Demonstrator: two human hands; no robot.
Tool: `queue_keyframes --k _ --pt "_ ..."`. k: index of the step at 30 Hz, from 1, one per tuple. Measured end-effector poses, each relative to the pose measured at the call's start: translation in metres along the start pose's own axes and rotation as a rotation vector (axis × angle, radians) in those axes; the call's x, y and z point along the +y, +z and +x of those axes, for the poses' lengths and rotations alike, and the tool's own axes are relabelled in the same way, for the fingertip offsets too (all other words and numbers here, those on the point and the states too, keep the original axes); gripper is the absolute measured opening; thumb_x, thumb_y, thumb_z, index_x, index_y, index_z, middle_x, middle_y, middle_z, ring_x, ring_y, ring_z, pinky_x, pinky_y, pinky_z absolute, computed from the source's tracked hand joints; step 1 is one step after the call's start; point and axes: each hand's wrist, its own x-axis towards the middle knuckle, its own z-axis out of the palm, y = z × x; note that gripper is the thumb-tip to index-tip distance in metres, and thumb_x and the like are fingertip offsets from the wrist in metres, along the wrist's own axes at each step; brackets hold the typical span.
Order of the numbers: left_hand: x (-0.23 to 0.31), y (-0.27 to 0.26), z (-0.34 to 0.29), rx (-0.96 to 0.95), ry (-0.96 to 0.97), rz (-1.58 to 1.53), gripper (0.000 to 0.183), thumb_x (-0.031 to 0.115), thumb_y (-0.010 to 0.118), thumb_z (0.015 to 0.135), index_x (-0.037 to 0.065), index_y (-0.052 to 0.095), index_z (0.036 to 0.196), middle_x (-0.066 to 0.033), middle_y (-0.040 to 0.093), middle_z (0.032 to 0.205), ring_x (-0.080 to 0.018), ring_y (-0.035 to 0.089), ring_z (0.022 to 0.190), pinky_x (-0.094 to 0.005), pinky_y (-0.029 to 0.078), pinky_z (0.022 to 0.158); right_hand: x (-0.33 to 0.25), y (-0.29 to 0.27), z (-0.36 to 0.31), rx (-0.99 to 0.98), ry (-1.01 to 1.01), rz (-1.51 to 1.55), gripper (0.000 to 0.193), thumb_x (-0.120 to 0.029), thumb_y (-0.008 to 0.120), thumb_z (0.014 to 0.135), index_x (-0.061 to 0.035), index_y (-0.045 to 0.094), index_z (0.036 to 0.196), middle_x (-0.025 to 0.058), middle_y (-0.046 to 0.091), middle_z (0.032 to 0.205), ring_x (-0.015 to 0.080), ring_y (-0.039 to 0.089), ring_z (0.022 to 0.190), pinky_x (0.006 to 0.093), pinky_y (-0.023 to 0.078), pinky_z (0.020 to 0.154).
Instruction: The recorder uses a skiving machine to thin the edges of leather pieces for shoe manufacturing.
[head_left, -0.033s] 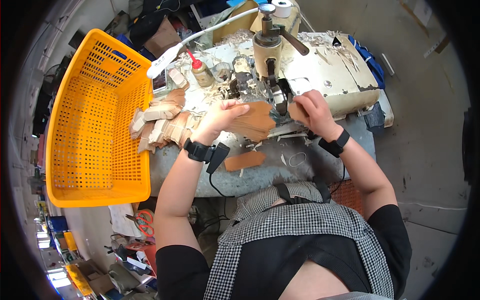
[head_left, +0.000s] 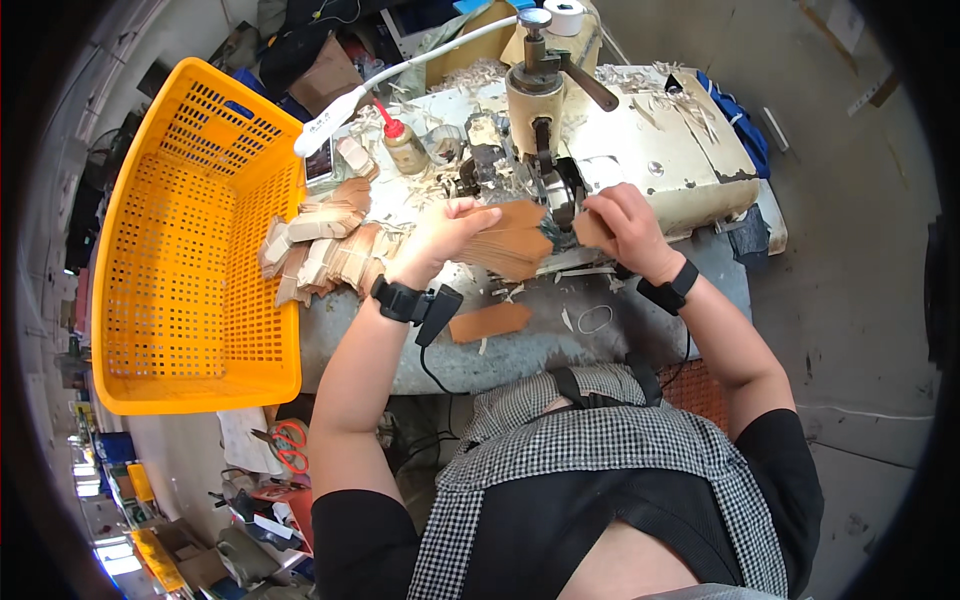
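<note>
- Nothing has moved since the earlier frame, as far as I can see: both hands sit as before.
- I see the left hand [head_left: 445, 235] closed on a stack of tan leather pieces [head_left: 510, 245], fanned out to its right.
- Right hand [head_left: 620, 225] pinches one tan piece [head_left: 592, 230] just beside the cream machine [head_left: 560, 150].
- Another loose piece [head_left: 490, 322] lies on the surface [head_left: 540, 345], below the left wrist.

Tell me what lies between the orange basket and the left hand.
In the head view, a pile of tan leather pieces lies on the worktable, between the orange basket and the left hand.
</note>
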Motion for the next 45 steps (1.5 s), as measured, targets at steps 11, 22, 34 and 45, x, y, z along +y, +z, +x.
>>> queue_keyframes --k 11,22,34,45 --pt "0.007 0.003 0.0 0.013 0.002 -0.017 0.014 0.021 0.07 0.088 0.007 0.068 0.085 0.0023 0.067 0.078 -0.0042 0.059 0.067 -0.0206 0.048 0.063 -0.003 0.006 0.009 -0.032 -0.094 0.03 0.067 -0.005 0.077 0.048 -0.0047 0.055 0.111 0.0099 0.055 0.103 0.0294 0.054 0.09 0.0397 0.045 0.081" --pt "-0.009 0.004 0.014 -0.154 0.09 -0.032 0.014 0.022 0.07 0.088 0.008 0.065 0.088 0.0041 0.066 0.08 -0.0033 0.06 0.07 -0.0199 0.048 0.065 0.006 0.018 0.007 0.028 0.08 -0.028 0.045 0.007 0.065 0.058 -0.0037 0.051 0.099 0.0131 0.056 0.102 0.0324 0.052 0.096 0.0403 0.044 0.084" --pt "-0.003 0.014 0.017 -0.08 0.088 0.113 0.013 0.02 0.07 0.087 0.008 0.066 0.088 0.0036 0.067 0.081 -0.004 0.06 0.071 -0.0201 0.048 0.067 0.0 0.015 0.013 -0.016 0.014 0.12 0.042 0.003 0.069 0.065 -0.0047 0.047 0.1 0.0151 0.054 0.11 0.035 0.052 0.101 0.041 0.042 0.087" --pt "0.001 -0.005 0.007 -0.059 -0.022 -0.029 0.013 0.019 0.071 0.087 0.007 0.067 0.089 0.0014 0.068 0.084 -0.0048 0.062 0.074 -0.0214 0.05 0.068 0.003 0.014 0.008 0.051 0.182 0.288 0.043 0.002 0.076 0.068 -0.0049 0.049 0.101 0.0135 0.051 0.097 0.0329 0.051 0.092 0.0401 0.044 0.082"
